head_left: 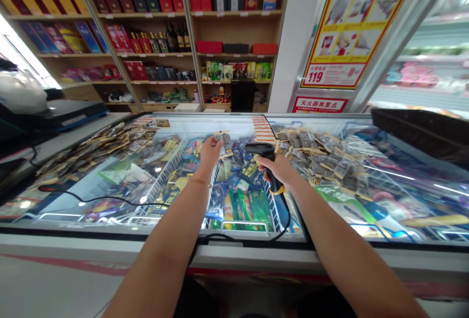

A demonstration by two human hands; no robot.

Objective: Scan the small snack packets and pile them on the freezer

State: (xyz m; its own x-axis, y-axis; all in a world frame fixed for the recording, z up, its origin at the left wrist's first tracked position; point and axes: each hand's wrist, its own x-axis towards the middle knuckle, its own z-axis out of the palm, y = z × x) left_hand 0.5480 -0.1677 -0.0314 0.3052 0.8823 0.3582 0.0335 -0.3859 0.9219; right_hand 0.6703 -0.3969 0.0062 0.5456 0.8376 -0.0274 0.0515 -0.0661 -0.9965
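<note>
My left hand (210, 151) is closed on a small flat packet (226, 143) with a tan edge and a dark, clear-looking middle, held above the glass top of a chest freezer (223, 237). Wrapped in my right hand (276, 167) is a black barcode scanner (261, 149) with a yellow band low on its grip. Its head points left, toward the packet. A black cable (287, 222) hangs from the scanner's grip. Similar packets lie in a pile (326, 154) on the glass to the right, and another pile (98, 154) spreads along the left.
Under the glass, white wire baskets (172, 164) hold bagged frozen goods. A long dark object (417, 132) lies on the right side. At the left stands a dark flat device (71, 113). Shelves (146, 15) with boxed goods line the back wall, beside a poster (351, 30).
</note>
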